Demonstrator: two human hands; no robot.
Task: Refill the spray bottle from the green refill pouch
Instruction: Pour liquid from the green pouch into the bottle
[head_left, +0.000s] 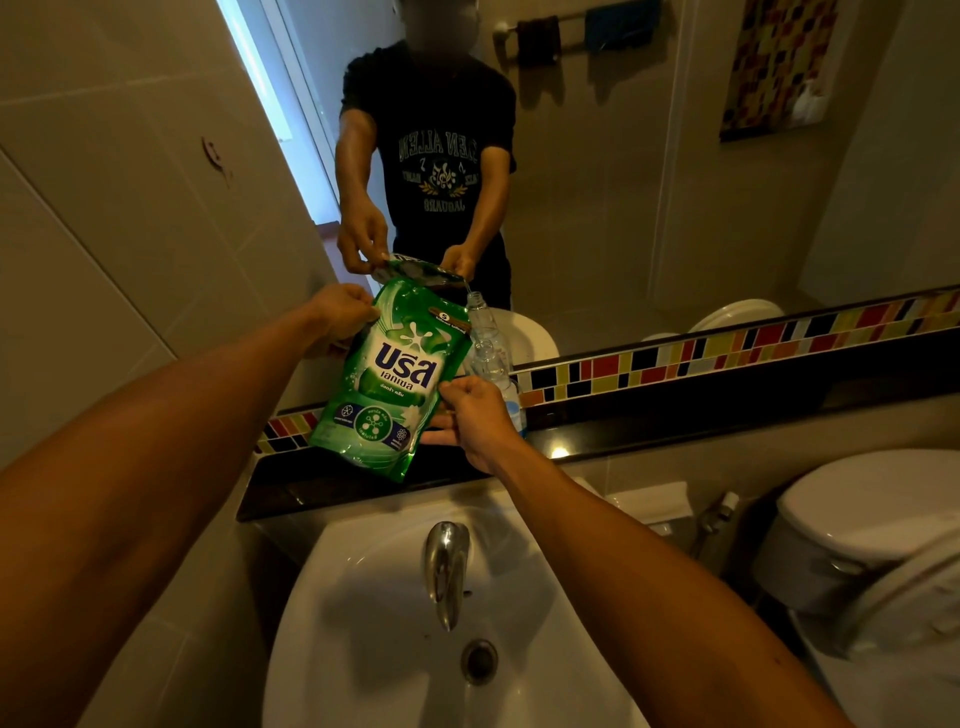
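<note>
The left hand (340, 312) grips the upper left edge of a glossy green plastic refill pouch (392, 379) with white and dark blue lettering, fingers curled round that edge. The pouch hangs tilted in the air above the black polished stone ledge (675, 421) at the foot of the mirror (623, 182), its top right corner leaning toward the open neck of a clear plastic spray bottle (491, 358). The bottle stands upright on the ledge, just right of the pouch and against the mirror. The right hand (475, 415) pinches the pouch's lower right edge, in front of the bottle's base. Below, a chrome tap (447, 566) juts over a white ceramic basin (363, 597); a white toilet (872, 530) sits at the far right.
</note>
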